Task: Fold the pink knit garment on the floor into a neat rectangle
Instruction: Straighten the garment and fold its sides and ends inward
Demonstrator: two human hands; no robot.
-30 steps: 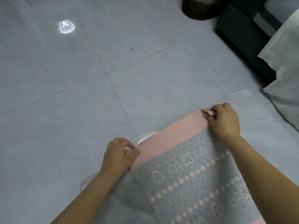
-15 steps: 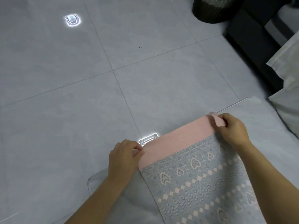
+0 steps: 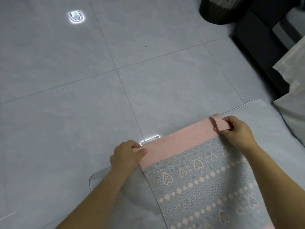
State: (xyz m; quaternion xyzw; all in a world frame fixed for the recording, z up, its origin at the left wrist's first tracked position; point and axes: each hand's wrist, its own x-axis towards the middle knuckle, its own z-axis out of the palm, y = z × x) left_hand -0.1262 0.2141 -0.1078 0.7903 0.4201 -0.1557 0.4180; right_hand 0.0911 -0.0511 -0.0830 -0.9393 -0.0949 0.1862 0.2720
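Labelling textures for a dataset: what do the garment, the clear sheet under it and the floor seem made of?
The garment: soft matte knit yarn; ribbed pink band and stitch-grid hearts show. The sheet: probably clear glossy plastic, perhaps glass; rounded see-through edge. The floor: glossy grey tiles, likely ceramic; grout lines, lamp reflections.

Head-worn view, angled forward-down — seemingly close

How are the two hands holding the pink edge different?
The left hand pinches its corner flat; the right hand holds its corner as a folded-over flap. The left hand is nearer the camera, the right hand farther. Both grip the pink band.
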